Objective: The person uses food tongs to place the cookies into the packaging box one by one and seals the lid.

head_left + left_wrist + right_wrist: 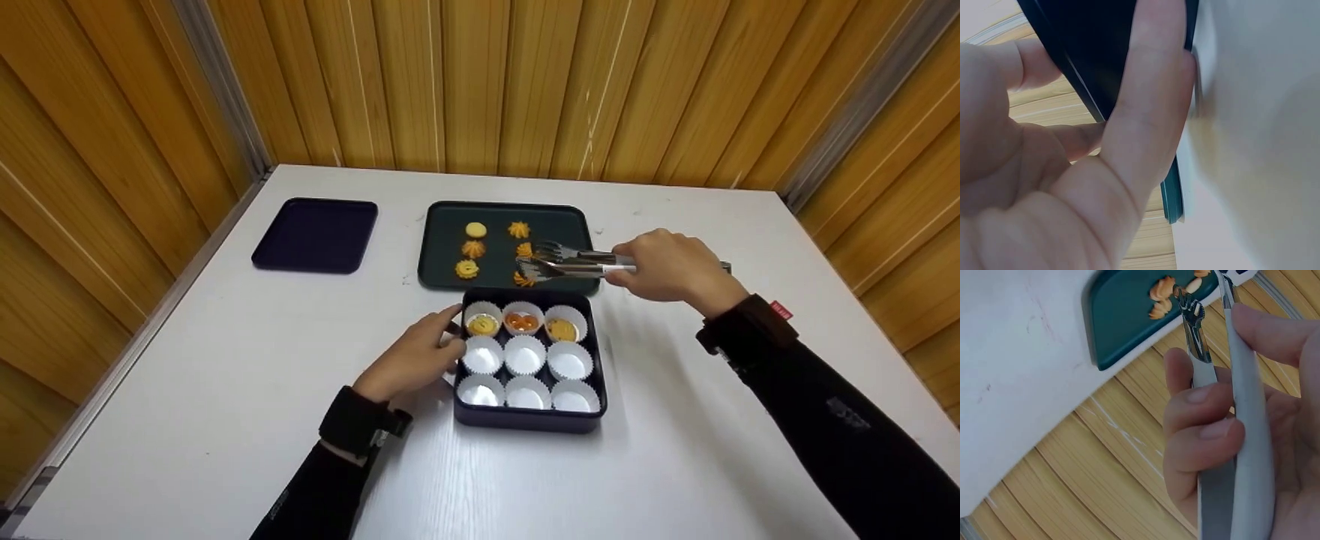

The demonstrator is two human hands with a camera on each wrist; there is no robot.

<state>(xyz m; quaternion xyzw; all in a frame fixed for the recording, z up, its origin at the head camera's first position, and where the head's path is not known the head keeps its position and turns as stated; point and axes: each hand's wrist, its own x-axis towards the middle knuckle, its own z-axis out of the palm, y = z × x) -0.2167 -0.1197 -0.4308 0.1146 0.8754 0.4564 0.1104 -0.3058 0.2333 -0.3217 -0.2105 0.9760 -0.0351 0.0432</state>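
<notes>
My right hand [667, 266] holds metal tongs [600, 259] with pale handles, thumb on one arm and fingers curled round the other [1213, 439]. Their spread tips overlap the two nearer cookies in the right column on a dark green tray [442, 217]; a star-shaped cookie [519, 229] lies behind them. My left hand [412, 356] rests against the left side of a dark square box [529, 420], thumb at the rim and one finger stretched along the wall [1140, 107]. White paper cups [525, 355] fill the box; the back row holds a yellow cookie [483, 325], an orange-topped cookie [522, 322] and a tan cookie [562, 330].
A round cookie [475, 229], a star-shaped cookie [473, 249] and a yellow swirled cookie [466, 268] form the tray's left column. To the left lies a dark square lid or tray [319, 236]. Wood-patterned walls [472, 90] bound the white table [247, 375].
</notes>
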